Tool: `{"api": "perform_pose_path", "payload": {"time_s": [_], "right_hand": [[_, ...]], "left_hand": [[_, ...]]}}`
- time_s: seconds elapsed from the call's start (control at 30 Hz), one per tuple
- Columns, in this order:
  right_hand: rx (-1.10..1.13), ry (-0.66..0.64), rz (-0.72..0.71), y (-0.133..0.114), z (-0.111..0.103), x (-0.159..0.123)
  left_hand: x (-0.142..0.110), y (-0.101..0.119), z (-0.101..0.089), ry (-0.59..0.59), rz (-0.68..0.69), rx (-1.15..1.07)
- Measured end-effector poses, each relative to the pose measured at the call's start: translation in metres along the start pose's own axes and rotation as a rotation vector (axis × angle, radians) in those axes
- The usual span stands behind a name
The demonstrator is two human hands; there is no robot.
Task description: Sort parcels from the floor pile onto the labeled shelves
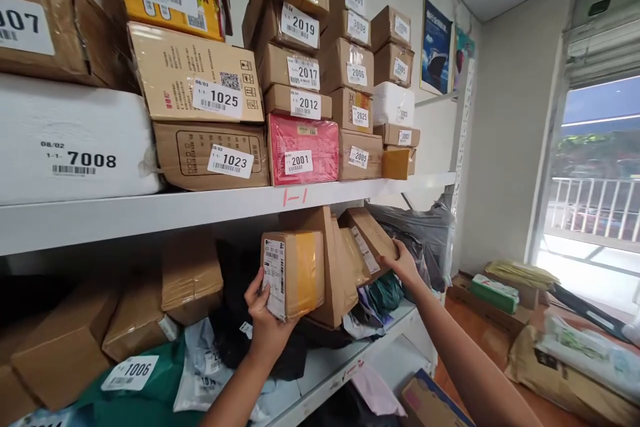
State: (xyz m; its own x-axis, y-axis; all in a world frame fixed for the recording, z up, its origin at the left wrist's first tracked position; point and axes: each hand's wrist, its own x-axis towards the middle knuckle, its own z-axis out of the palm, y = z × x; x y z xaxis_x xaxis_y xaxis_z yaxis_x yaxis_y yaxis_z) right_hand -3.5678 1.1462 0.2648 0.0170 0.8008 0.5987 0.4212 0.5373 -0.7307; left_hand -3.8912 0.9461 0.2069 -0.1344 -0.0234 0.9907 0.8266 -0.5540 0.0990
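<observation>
My left hand (266, 320) grips a small cardboard parcel (295, 272) sealed with yellow tape, its white label facing me, held up in front of the lower shelf. My right hand (401, 261) reaches further right and rests its fingers on a tilted brown box (369, 235) that leans against other boxes on the same lower shelf. Soft mail bags (373, 300) in teal and grey lie below both hands.
The upper white shelf (250, 203), marked 1-1, carries stacked numbered boxes, among them a red parcel 2001 (303, 149). More boxes and a green bag labelled 1006 (131, 372) fill the lower left. Parcels lie on the floor by the window (595, 167) at right.
</observation>
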Motion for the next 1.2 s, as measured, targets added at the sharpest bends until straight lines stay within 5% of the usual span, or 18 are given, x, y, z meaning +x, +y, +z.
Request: {"api": "perform_pose_path", "payload": {"time_s": [0.17, 0.4, 0.5, 0.63, 0.77, 0.9, 1.03, 1.13, 1.2], "right_hand": [[-0.077, -0.006, -0.093, -0.004, 0.017, 0.023], [-0.171, -0.041, -0.167, -0.062, 0.070, 0.073], [-0.160, -0.139, -0.136, -0.070, 0.108, 0.085], [-0.122, -0.205, -0.103, -0.062, 0.137, 0.088], [-0.092, -0.144, -0.078, -0.056, 0.144, 0.081], [-0.023, -0.020, -0.100, -0.051, 0.155, 0.067], [0.103, 0.022, -0.172, -0.052, 0.149, 0.052], [0.222, -0.069, -0.169, -0.052, 0.123, 0.024], [0.331, -0.091, -0.105, -0.043, 0.096, -0.016]], "left_hand": [[-0.002, 0.010, 0.006, 0.031, -0.182, 0.089], [0.042, -0.013, 0.012, 0.083, -0.478, 0.180], [0.068, -0.036, 0.002, -0.080, -0.694, 0.356], [0.099, -0.044, -0.014, -0.466, -0.973, 0.596], [0.119, -0.024, -0.027, -0.800, -0.783, 0.905], [0.127, 0.004, -0.037, -0.926, -0.528, 1.150], [0.113, 0.029, -0.044, -0.735, -0.253, 1.160], [0.074, 0.052, -0.060, -0.533, 0.076, 0.871], [0.034, 0.072, -0.081, -0.541, 0.282, 0.590]]}}
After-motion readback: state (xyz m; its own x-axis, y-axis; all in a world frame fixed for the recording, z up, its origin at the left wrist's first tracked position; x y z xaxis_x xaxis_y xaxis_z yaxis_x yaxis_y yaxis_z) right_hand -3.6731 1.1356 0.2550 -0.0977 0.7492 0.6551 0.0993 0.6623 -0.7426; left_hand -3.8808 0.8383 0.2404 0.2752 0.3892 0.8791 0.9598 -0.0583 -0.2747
